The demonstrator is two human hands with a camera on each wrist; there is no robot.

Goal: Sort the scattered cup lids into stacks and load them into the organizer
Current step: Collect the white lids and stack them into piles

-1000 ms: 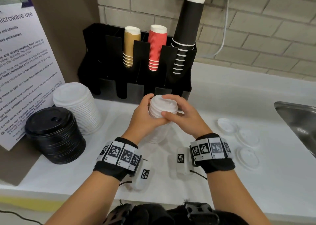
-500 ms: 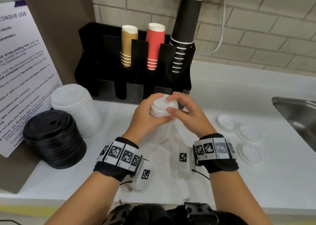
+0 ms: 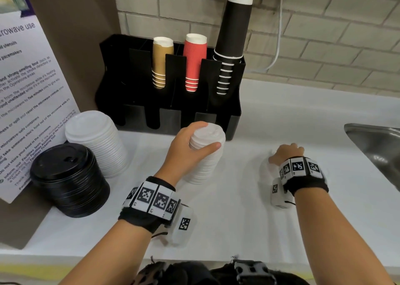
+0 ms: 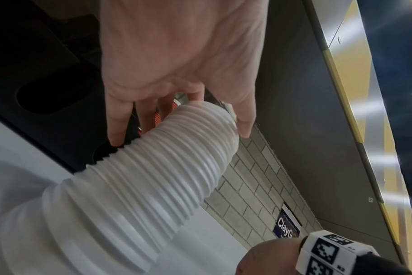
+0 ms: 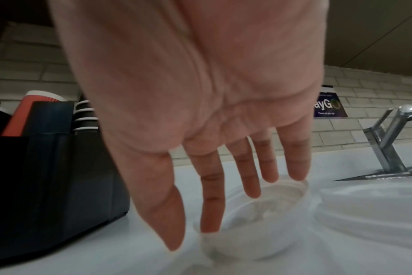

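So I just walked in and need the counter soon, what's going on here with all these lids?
A person is sorting cup lids. Their left hand grips a tall stack of small white lids standing on the counter in front of the black organizer. Their right hand reaches down with straight fingers onto a loose lid. A black stack and a wider white stack wait at the left.

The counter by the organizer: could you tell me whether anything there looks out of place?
Yes: a loose white lid lies upside down under the right hand, apart from the white stack that the left hand grips.
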